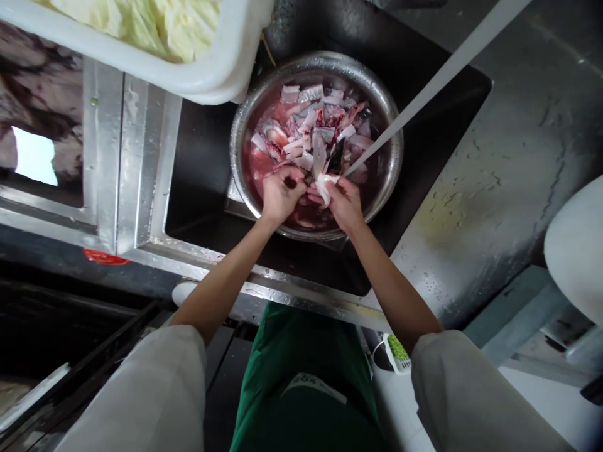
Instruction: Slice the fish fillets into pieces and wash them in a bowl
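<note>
A round metal basin [394, 144] holds reddish water and many cut pieces of fish [306, 135], some with silvery skin. My right hand [347, 202] is over its near side, closed on a pale, wet piece of fish [325, 187]. Just left of it, my left hand [280, 196] is curled in a pinch, its fingertips close to that same piece. Whatever lies between the left fingertips is too small to make out. A long pale stream or tube [433, 85] slants down from the upper right and ends beside my right hand.
The basin stands in a dark sink [202, 182] with a metal rim. A white tub [207, 81] of cut cabbage [174, 28] overhangs the upper left. Further left, another compartment holds dark, pinkish pieces [47, 88]. Wet metal counter [513, 169] extends to the right.
</note>
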Action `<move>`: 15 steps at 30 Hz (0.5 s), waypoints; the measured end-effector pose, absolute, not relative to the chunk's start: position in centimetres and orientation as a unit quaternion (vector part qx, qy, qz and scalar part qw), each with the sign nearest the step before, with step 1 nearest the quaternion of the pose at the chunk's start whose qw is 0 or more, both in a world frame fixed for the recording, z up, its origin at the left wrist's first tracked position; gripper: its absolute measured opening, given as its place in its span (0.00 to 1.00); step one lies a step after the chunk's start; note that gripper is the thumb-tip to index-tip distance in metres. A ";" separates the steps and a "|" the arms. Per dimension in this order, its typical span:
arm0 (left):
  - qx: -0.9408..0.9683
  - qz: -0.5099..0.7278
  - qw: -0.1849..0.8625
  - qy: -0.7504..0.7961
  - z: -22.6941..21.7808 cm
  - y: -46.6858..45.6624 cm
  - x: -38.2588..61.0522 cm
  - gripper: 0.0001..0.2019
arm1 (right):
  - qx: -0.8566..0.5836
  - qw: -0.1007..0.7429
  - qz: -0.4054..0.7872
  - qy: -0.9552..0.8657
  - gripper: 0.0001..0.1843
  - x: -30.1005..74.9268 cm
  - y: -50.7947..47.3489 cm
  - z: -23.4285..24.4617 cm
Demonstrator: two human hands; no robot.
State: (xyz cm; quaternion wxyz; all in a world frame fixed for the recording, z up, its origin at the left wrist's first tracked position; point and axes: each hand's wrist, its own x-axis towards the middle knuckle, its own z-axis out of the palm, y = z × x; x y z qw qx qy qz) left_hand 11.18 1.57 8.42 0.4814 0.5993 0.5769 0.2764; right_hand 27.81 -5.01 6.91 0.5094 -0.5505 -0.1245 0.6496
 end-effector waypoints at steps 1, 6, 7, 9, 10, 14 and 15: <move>0.593 0.280 0.468 0.592 8.3 2.0 10.3 0.04 | -0.547 0.517 0.648 -0.115 0.21 28.0 -5.1 7.1; 0.599 0.260 0.353 0.670 7.8 4.4 2.9 0.07 | -0.571 0.513 0.624 -0.146 0.26 28.5 -5.6 7.1; 0.611 0.242 0.332 0.676 7.8 4.7 1.2 0.08 | -0.584 0.507 0.613 -0.161 0.27 28.4 -5.7 6.8; 0.638 0.186 0.297 0.686 8.1 5.1 -1.8 0.10 | -0.611 0.488 0.594 -0.188 0.27 28.4 -5.9 6.1; 0.648 0.152 0.282 0.691 8.4 5.1 -2.9 0.10 | -0.625 0.477 0.585 -0.199 0.26 28.5 -6.0 5.7; 0.681 0.087 0.260 0.679 9.7 4.4 -3.8 0.14 | -0.696 0.446 0.509 -0.239 0.21 31.0 -5.8 4.5; 0.691 0.097 0.272 0.663 9.8 4.1 -3.1 0.15 | -0.720 0.438 0.474 -0.257 0.22 32.1 -5.7 4.2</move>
